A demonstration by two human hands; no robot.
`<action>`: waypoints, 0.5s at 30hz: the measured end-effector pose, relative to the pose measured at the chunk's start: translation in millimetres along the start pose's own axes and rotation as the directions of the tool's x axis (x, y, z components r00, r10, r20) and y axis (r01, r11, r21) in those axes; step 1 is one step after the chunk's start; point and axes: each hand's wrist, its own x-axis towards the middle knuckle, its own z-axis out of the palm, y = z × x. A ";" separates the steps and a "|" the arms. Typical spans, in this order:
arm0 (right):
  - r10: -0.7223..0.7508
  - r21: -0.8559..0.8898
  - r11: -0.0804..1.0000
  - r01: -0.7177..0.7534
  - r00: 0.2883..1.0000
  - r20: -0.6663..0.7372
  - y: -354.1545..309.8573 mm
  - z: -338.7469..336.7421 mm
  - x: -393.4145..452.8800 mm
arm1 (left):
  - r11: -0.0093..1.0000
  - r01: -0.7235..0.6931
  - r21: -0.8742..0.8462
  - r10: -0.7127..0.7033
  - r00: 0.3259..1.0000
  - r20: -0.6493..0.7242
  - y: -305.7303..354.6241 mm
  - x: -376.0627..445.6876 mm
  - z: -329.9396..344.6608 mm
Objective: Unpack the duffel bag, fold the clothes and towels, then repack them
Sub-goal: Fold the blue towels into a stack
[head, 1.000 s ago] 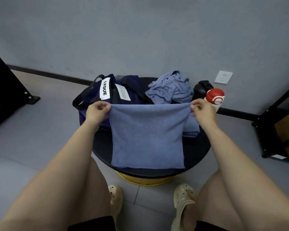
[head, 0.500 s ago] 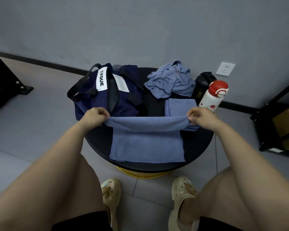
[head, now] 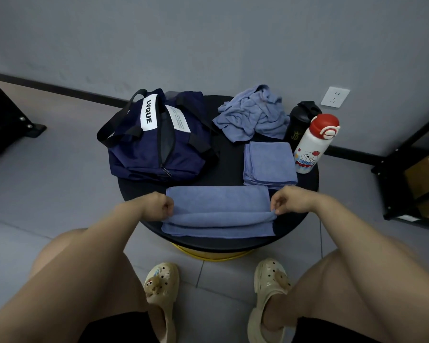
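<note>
Blue terry towel point(head: 218, 211), soft nap, lay folded into a long band at the near edge of the round black table point(head: 307, 184). Left hand point(head: 156, 206) and right hand point(head: 290, 200) each pinched an end of its upper fold, fingers curled. Just behind, a square stack of folded towels point(head: 269, 164); past it a crumpled heap of blue cloth point(head: 253, 115). Navy fabric duffel bag point(head: 156, 142), unzipped, sagged at the left edge. White bottle point(head: 312, 144) and black bottle point(head: 300, 125) stood at the right edge.

Bag point(head: 156, 144) left on table point(head: 307, 184), folded towels point(head: 269, 164) right, bottles point(head: 310, 144) beyond
</note>
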 end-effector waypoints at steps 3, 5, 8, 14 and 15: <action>0.031 -0.031 0.999 -0.028 0.994 0.102 1.8 8.9 7.6 | 0.999 0.014 0.036 -0.017 0.996 0.084 2.7 3.9 6.5; 0.059 -0.037 0.998 -0.053 0.981 0.183 3.6 13.9 12.0 | 1.000 0.030 0.003 -0.030 0.986 0.166 3.9 6.6 9.6; 0.095 0.091 0.989 -0.119 0.967 0.238 5.3 13.4 15.2 | 0.990 0.097 -0.102 -0.080 0.984 0.161 1.8 13.0 9.8; 0.333 0.443 0.867 -0.230 0.928 -0.169 11.2 10.8 33.4 | 0.897 0.291 -0.333 -0.341 0.935 -0.101 -16.1 30.5 5.2; 0.371 0.479 0.846 -0.236 0.905 -0.208 12.3 11.9 37.6 | 0.858 0.301 -0.416 -0.363 0.929 -0.077 -16.5 33.0 4.1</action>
